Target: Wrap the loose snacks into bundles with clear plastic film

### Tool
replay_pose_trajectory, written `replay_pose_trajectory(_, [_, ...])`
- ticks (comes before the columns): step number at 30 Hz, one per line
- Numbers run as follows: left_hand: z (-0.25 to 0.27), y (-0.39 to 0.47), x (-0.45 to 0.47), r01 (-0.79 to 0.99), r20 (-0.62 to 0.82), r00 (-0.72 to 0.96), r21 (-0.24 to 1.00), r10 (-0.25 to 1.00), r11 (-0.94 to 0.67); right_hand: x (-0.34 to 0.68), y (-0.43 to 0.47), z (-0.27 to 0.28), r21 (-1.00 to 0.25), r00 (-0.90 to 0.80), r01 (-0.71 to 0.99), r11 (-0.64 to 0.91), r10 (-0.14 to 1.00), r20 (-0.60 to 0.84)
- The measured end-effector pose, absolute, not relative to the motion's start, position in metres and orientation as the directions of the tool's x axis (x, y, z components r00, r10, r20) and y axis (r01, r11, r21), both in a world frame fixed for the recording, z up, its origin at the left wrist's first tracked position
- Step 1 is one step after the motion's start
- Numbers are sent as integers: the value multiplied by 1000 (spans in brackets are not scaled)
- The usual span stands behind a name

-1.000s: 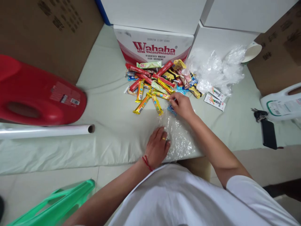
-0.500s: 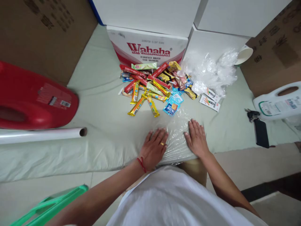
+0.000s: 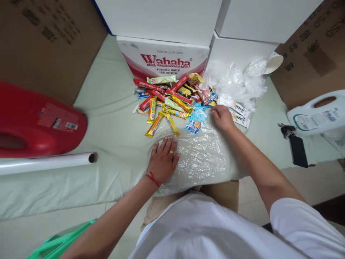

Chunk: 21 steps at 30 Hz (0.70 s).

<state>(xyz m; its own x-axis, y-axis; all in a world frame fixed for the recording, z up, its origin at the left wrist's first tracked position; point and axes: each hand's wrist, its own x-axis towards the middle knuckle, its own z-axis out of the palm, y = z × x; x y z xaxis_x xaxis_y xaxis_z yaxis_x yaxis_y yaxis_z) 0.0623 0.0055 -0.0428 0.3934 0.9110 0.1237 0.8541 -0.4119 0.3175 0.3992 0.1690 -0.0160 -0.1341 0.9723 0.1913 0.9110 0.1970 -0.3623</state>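
Observation:
A clear plastic bag (image 3: 202, 154) is spread over the table's front edge, wrinkled and shiny. My left hand (image 3: 163, 158) lies flat on its left side with the fingers stretched out. At the bag's far right corner, my right hand (image 3: 222, 117) is closed with its fingers curled; what they hold, if anything, is hidden. Just left of that hand lie light-blue snack sachets (image 3: 195, 124). Beyond both hands is a pile of wrapped snacks, with yellow snack bars (image 3: 171, 124) in front and red-wrapped sticks (image 3: 156, 94) behind.
A Wahaha carton (image 3: 164, 59) stands behind the snacks. Crumpled clear plastic (image 3: 237, 81) and small white packets (image 3: 239, 118) lie at the right, beyond them a white jug (image 3: 315, 111), keys and a black phone (image 3: 298, 151). A red jug (image 3: 59, 122) and a white roll (image 3: 48, 162) are left.
My right hand has moved away from me to the bag's far corner, its fingers now curled. My left hand has slid left, and the bag is spread wider and flatter.

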Motion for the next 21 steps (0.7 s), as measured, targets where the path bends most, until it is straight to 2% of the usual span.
replay_pose_trajectory(4, [-45,6,54,887,130,336,290,933,-360,415,214,-22,-299,68,954,-2,975,210])
replay_pose_trajectory(9, [-43,4,55,915,84,323,227,943,-334,418,211,-27,-237,50,971,-9,985,167])
replay_pose_trajectory(14, [-40,-10,57,907,26,375,196,927,-373,412,191,-28,-302,128,949,-93,987,100])
replay_pose_trajectory(21, [-40,-18,59,901,39,381,208,924,-381,418,201,-29,-312,224,934,-176,967,123])
